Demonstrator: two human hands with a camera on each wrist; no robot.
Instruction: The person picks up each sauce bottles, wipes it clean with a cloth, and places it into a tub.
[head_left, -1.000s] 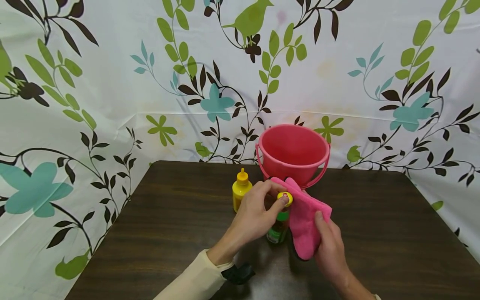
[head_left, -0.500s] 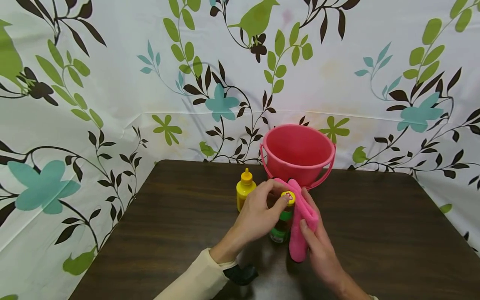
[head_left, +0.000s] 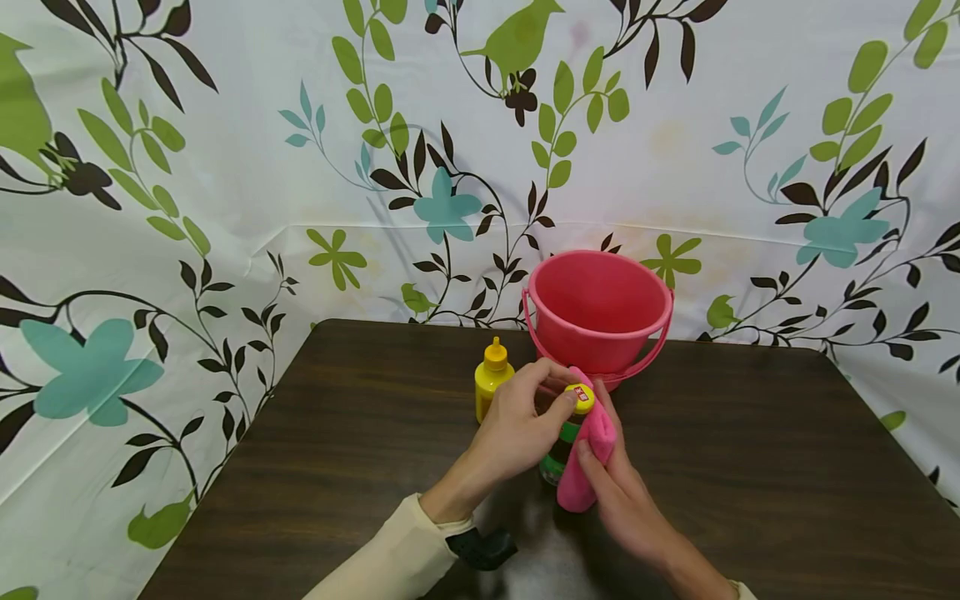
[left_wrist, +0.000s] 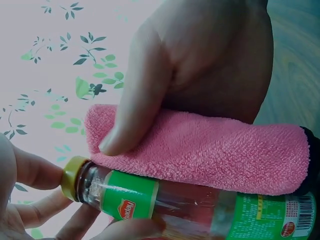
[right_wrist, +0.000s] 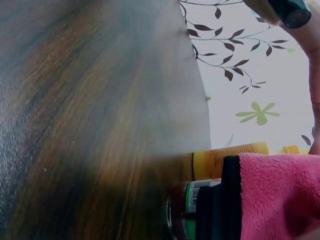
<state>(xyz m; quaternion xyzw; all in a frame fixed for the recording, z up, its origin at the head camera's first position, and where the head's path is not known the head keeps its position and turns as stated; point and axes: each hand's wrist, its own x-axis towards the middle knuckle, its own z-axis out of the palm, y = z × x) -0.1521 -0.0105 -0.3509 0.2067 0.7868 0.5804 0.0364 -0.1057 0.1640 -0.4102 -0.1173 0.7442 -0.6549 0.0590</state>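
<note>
A glass sauce bottle (left_wrist: 131, 192) with green labels and a yellow cap (head_left: 580, 398) stands on the table. My left hand (head_left: 517, 421) pinches it at the cap, thumb on the near side. My right hand (head_left: 626, 492) grips a folded pink cloth (left_wrist: 210, 150) with dark edging and presses it along the bottle's right side. In the left wrist view the right thumb (left_wrist: 132, 120) lies across the cloth, and fingers show behind the bottle. The cloth covers part of the bottle in the right wrist view.
A yellow squeeze bottle (head_left: 492, 379) with a pointed tip stands just behind my left hand. Beyond the cloth is a pink bucket (head_left: 600, 333) with its handle down. A patterned curtain (head_left: 225, 167) hangs behind the dark wooden table (head_left: 360, 417).
My right hand has moved left with the cloth, which is now folded closer around the bottle's side. The left hand has stayed at the cap. The head view has shifted slightly.
</note>
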